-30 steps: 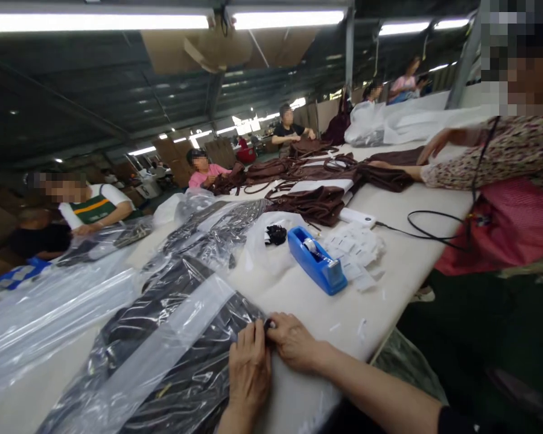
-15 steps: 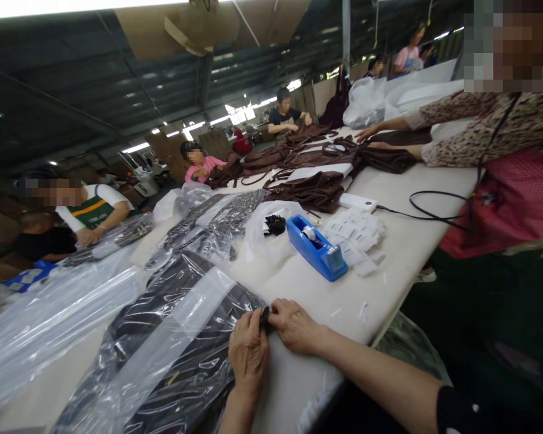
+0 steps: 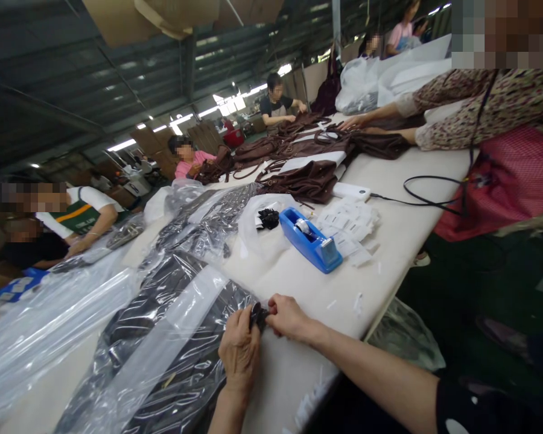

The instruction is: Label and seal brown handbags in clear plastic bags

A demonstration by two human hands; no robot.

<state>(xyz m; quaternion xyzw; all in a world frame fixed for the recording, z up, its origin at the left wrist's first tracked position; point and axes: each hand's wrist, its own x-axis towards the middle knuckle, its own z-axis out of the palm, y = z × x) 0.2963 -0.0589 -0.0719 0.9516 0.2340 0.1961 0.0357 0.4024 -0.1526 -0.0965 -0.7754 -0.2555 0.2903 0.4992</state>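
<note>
A dark bag [image 3: 181, 349] in clear plastic wrap, with a white paper strip across it, lies on the table in front of me. At its right edge my left hand [image 3: 241, 348] is closed on a small dark strap-like piece [image 3: 257, 314]. My right hand [image 3: 286, 316] pinches the other side of this piece, fingertips close to the left ones. The piece is mostly covered by fingers, so I cannot tell whether it is joined to the bag. A blue tape dispenser [image 3: 310, 241] stands beyond my right hand.
White tags [image 3: 350, 223], a white power bank [image 3: 352, 191] with a black cable and small black items [image 3: 268, 218] on plastic lie beyond. Brown bags [image 3: 303, 181] cover the far table. Clear plastic sleeves [image 3: 72, 319] lie left. A co-worker's arms [image 3: 402, 120] reach in from the right.
Both hands have shifted slightly left in the view, as has the whole scene. More of the dark piece shows between my fingers now.
</note>
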